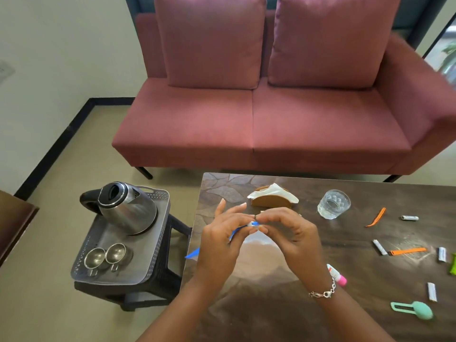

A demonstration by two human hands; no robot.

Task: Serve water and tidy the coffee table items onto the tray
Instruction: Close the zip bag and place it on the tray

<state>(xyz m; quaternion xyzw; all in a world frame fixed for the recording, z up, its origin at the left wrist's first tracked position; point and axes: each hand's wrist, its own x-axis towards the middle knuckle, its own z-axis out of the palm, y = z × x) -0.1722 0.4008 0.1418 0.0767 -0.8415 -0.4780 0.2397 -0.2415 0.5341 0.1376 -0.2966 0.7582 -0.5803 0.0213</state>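
Both hands meet above the near-left part of the table [357, 317]. The left hand [222, 235] and the right hand [288, 233] have their fingers curled, and their fingertips pinch a small white piece [253, 223] between them, too small to identify. A blue strap [192, 254] trails from it, past the left hand and over the table's left edge. A silver bracelet [323, 292] sits on the right wrist.

Just beyond the hands stands a brown napkin holder [271, 201] with white tissue, and to its right a clear glass of water [333, 204], upright. Further right lie loose items, well apart from one another: two orange straps [408, 251], several small white batteries [409, 218], a pink-capped tube [337, 276] beside the right wrist, and a teal clip [417, 309] near the front edge.

The grey tray [150, 253] is off the table, on a black stool [158, 287] to its left. It carries a steel kettle [128, 208] with its lid open and two steel cups [116, 253] touching side by side. A maroon sofa [259, 119] stands behind.
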